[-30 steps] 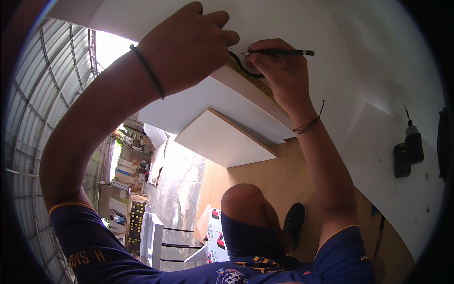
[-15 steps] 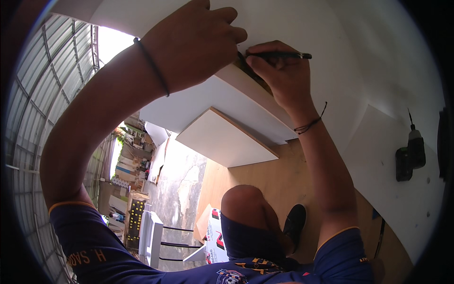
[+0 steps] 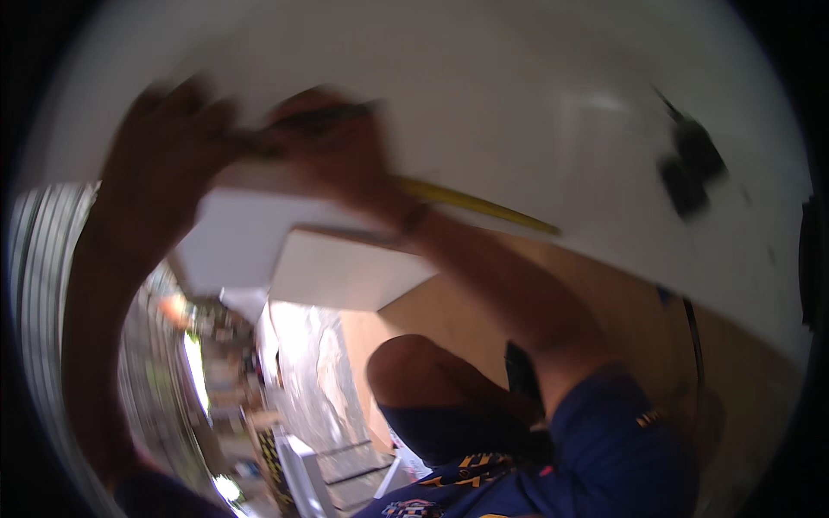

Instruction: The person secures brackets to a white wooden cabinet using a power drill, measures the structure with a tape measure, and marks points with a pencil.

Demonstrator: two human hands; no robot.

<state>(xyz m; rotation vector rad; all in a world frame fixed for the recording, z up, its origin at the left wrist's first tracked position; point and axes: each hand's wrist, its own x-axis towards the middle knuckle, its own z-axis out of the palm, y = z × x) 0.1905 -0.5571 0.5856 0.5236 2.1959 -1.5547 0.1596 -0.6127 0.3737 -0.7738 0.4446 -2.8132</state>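
Blur hides whether the left hand (image 3: 177, 129) grips anything. Just beside it, over the white counter (image 3: 501, 112), the right hand (image 3: 345, 160) grips a dark pencil (image 3: 332, 115) lying roughly crosswise, left end lower, tip indistinct. Rightward, a yellow measuring tape (image 3: 479, 205) is laid out, slanting down right; any marking done or left is unreadable.

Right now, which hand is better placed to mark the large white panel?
Probably the right hand: it holds the dark pencil at the large white panel; the left hand shows none.
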